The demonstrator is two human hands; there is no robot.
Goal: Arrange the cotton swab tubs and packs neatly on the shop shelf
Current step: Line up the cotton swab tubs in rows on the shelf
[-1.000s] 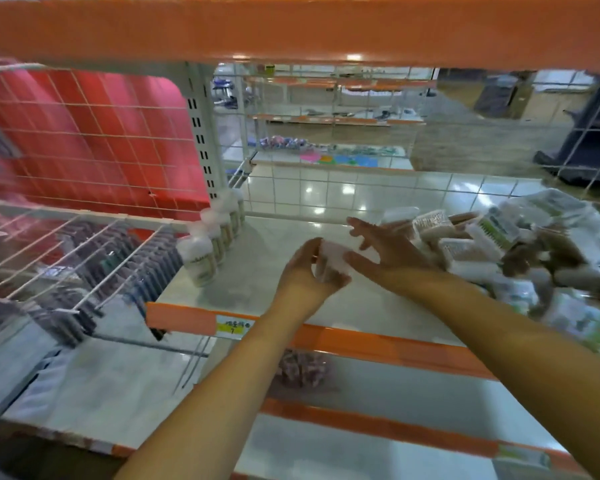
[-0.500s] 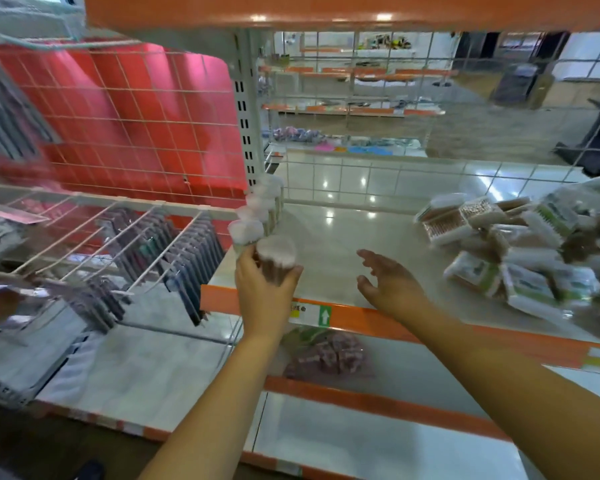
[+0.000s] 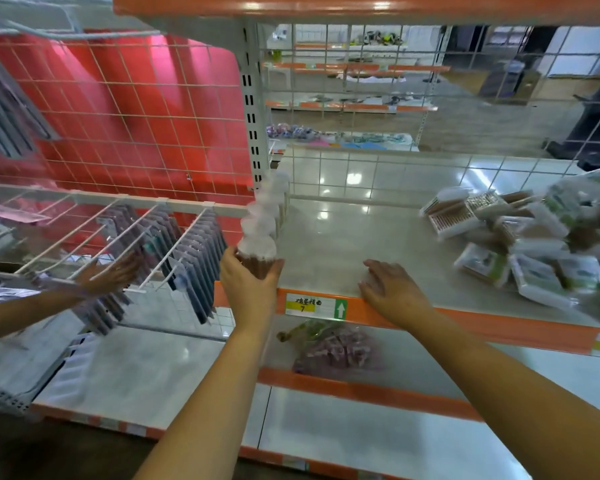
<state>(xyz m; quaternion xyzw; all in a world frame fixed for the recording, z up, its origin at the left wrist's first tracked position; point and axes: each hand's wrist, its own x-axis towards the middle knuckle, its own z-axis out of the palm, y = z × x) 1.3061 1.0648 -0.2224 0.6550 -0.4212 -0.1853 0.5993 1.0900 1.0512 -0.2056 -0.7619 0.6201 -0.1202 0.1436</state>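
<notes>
My left hand (image 3: 248, 282) grips a round cotton swab tub (image 3: 257, 256), fingers curled round its lower part, at the front left corner of the shelf (image 3: 329, 244), right at the near end of a row of tubs (image 3: 269, 206) running back along the left edge. My right hand (image 3: 390, 289) rests on the shelf's front edge, fingers relaxed and holding nothing. The heap of swab packs (image 3: 520, 244) lies well apart, at the shelf's right.

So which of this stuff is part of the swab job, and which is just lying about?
Job:
- tub in the left hand
- row of tubs along the shelf
- pile of packs

Lying about:
- hanging packets
- bag on the lower shelf
</notes>
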